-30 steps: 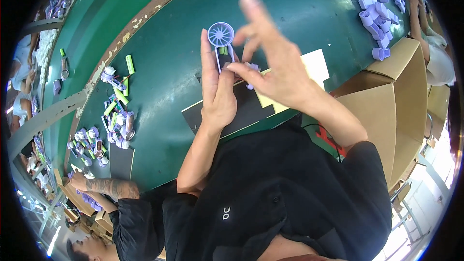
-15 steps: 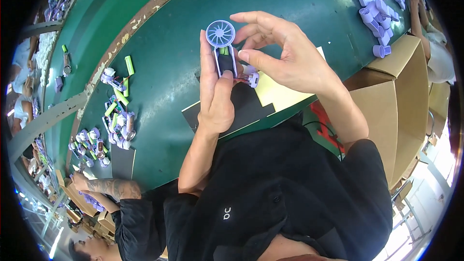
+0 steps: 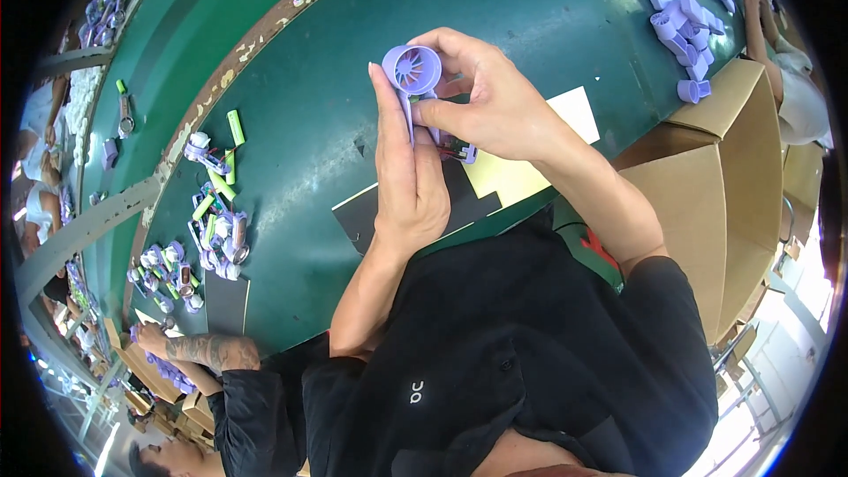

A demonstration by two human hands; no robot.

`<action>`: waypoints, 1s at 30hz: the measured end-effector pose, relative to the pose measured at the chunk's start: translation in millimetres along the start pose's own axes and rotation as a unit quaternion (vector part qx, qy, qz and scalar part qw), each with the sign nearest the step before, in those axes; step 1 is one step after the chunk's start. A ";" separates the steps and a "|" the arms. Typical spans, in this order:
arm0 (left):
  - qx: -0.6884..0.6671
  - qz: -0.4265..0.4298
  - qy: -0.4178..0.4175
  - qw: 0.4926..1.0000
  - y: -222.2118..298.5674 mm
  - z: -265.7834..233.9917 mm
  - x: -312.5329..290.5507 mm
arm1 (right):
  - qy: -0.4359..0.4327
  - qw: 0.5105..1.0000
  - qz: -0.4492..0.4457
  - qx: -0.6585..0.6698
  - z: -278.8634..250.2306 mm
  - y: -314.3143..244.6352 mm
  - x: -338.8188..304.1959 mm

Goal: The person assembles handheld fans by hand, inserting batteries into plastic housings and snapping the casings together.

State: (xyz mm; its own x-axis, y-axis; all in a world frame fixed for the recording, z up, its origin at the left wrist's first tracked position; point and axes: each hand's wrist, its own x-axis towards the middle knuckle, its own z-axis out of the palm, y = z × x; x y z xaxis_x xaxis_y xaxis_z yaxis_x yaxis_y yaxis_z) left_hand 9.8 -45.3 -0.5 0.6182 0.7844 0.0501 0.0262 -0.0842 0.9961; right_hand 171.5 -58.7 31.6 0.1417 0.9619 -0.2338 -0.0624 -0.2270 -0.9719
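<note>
A purple handheld fan housing (image 3: 412,69) is held over the table, the open round mouth of its head turned up and blades showing inside. My left hand (image 3: 410,190) is closed along the handle part, its fingers up one side. From the right, my right hand (image 3: 495,110) grips the same housing just below the round head, with thumb and fingers on it. Thin wires and a small purple piece (image 3: 466,154) stick out beside the handle under my right wrist. Most of the handle's inside is hidden by my hands.
Black card (image 3: 358,216) and a yellow sheet (image 3: 503,178) lie under my hands. At left are fan parts (image 3: 221,243) and green battery cells (image 3: 235,127). Purple housings (image 3: 680,26) are piled at far right, near an open carton (image 3: 689,203). A co-worker's tattooed arm (image 3: 212,351) reaches in at lower left.
My right hand has moved left and closed onto the fan housing. The round head has tilted, so more of its deep inner wall shows. My left hand has turned slightly around the handle.
</note>
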 end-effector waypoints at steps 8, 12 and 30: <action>0.085 0.051 0.016 0.995 -3.7 2.1 7.7 | -0.033 0.999 -0.011 0.033 -3.7 6.4 9.1; -0.119 -0.033 0.032 0.992 4.2 -4.2 11.3 | -0.084 0.996 -0.008 0.023 -12.3 1.4 5.9; -0.323 -0.011 0.026 0.946 18.0 -13.3 18.4 | -0.033 0.963 0.145 0.223 -17.1 49.7 -34.3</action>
State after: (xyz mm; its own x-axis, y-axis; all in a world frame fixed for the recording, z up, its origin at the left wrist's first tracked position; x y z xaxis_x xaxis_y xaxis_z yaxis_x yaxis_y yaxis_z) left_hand 11.2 -24.2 19.3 0.5828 0.8124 0.0161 -0.4575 0.3117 0.8328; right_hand 180.4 -105.6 -9.1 -0.0087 0.8792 -0.4764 -0.5108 -0.4134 -0.7538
